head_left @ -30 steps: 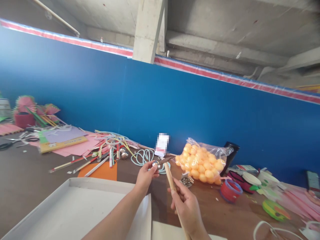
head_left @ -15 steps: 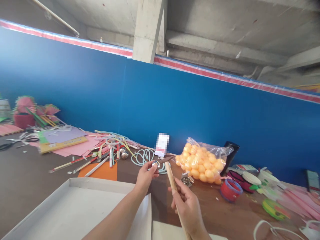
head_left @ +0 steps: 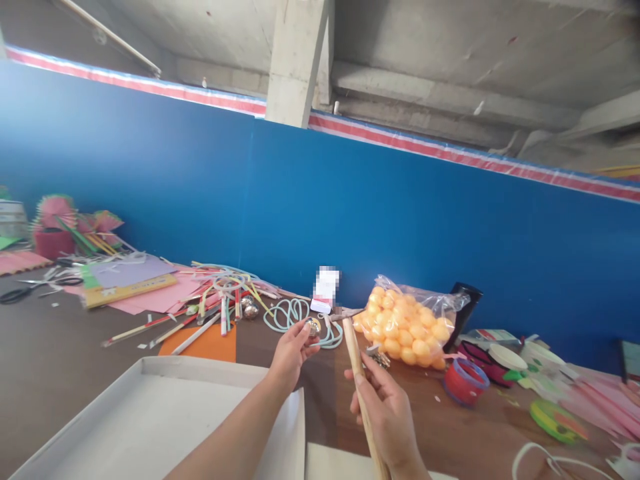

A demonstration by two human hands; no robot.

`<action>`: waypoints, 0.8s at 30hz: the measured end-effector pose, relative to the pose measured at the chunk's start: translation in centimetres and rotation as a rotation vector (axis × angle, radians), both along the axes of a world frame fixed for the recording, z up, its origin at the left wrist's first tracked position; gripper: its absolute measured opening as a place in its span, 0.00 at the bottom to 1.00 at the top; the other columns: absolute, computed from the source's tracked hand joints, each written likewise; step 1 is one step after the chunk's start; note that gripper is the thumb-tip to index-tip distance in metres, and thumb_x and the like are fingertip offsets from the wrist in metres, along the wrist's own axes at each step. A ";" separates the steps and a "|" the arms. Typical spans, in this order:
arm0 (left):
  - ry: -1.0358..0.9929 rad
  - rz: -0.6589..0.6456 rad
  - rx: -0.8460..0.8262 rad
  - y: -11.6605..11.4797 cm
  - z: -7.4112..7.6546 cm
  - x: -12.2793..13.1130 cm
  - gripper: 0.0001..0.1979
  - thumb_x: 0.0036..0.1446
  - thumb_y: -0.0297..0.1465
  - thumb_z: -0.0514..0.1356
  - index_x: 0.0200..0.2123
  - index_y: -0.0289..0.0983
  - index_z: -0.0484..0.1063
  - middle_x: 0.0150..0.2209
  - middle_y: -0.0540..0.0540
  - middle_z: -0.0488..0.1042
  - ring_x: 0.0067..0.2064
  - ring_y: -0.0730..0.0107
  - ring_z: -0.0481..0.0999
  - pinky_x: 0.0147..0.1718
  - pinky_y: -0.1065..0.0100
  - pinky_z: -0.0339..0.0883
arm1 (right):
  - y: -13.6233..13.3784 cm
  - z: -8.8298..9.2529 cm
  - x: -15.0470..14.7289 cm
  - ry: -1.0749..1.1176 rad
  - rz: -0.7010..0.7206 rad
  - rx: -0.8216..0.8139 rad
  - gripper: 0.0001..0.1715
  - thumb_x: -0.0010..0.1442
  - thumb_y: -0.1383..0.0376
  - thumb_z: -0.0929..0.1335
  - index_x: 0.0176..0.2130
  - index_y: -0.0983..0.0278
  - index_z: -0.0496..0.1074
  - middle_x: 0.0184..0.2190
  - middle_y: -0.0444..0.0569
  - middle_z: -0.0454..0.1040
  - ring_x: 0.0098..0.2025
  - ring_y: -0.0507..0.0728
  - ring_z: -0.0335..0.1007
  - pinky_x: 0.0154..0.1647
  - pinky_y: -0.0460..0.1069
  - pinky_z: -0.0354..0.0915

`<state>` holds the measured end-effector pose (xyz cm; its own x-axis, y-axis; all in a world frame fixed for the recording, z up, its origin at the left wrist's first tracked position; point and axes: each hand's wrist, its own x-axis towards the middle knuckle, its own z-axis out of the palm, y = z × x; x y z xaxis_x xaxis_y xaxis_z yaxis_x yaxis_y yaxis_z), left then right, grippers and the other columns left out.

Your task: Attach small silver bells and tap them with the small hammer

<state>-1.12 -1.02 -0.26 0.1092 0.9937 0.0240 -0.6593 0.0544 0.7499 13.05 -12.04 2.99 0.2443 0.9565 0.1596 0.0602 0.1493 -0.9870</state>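
Note:
A small shiny silver ball (head_left: pixel 313 327) is pinched between the thumb and fingers of my left hand (head_left: pixel 291 355). My right hand (head_left: pixel 383 407) is wrapped round a pale wooden stick (head_left: pixel 356 353), which leans with its upper end forward. The stick's tip and the ball are apart, with a small gap of table between them. Behind them lies a coil of pale blue cord (head_left: pixel 287 313). A dark, pointed metal tool (head_left: pixel 345 315), partly hidden, lies just beyond the stick's tip. Several small metal pieces (head_left: pixel 381 359) sit right behind my right hand.
A white tray (head_left: pixel 200 365) fills the near left. A clear bag of orange balls (head_left: pixel 400 327) stands at the back right, beside a red tape roll (head_left: pixel 465 382). Two more silver balls (head_left: pixel 250 310) lie by coloured strips and orange paper (head_left: pixel 210 343). A blue partition (head_left: pixel 320 200) stands behind.
My right hand has shifted right with the stick, widening the gap to the silver ball. My left hand still pinches the ball and has hardly moved.

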 end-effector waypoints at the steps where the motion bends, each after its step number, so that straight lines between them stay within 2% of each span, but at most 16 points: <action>1: -0.003 -0.003 0.006 -0.1 0.0 0.0 0.16 0.49 0.34 0.62 0.42 0.34 0.70 0.35 0.43 0.73 0.32 0.72 0.74 0.29 0.72 0.69 | 0.0 -0.2 -0.1 -0.012 0.000 0.012 0.34 0.50 0.53 0.68 0.53 0.64 0.64 0.36 0.54 0.75 0.17 0.48 0.63 0.13 0.43 0.61; 7: 0.026 -0.007 0.009 -0.2 0.2 0.0 0.18 0.48 0.33 0.62 0.44 0.34 0.70 0.34 0.43 0.73 0.31 0.72 0.73 0.28 0.72 0.69 | 0.1 -1.4 -0.6 -0.123 0.045 0.026 0.30 0.51 0.55 0.67 0.52 0.64 0.66 0.32 0.51 0.75 0.17 0.48 0.62 0.12 0.42 0.59; 15: 0.014 -0.003 0.010 -0.1 0.1 0.0 0.17 0.50 0.33 0.61 0.44 0.34 0.70 0.36 0.42 0.73 0.32 0.72 0.74 0.29 0.72 0.69 | -0.1 -0.6 -0.1 -0.066 0.032 0.040 0.32 0.52 0.55 0.67 0.54 0.65 0.63 0.35 0.54 0.75 0.19 0.49 0.63 0.14 0.43 0.61; 21: 0.026 -0.015 0.010 -0.3 0.4 0.0 0.17 0.50 0.31 0.61 0.44 0.33 0.69 0.36 0.42 0.73 0.31 0.72 0.74 0.28 0.72 0.69 | 0.0 -1.4 -0.5 -0.172 0.058 0.070 0.27 0.53 0.57 0.67 0.51 0.63 0.66 0.32 0.50 0.75 0.19 0.48 0.63 0.15 0.42 0.62; 24: 0.013 -0.023 0.012 -0.4 0.4 0.0 0.16 0.50 0.31 0.61 0.44 0.33 0.69 0.35 0.43 0.73 0.31 0.72 0.74 0.28 0.72 0.69 | 0.0 -1.3 -0.4 -0.145 0.036 0.073 0.28 0.53 0.57 0.67 0.52 0.62 0.66 0.34 0.51 0.75 0.19 0.48 0.63 0.15 0.42 0.62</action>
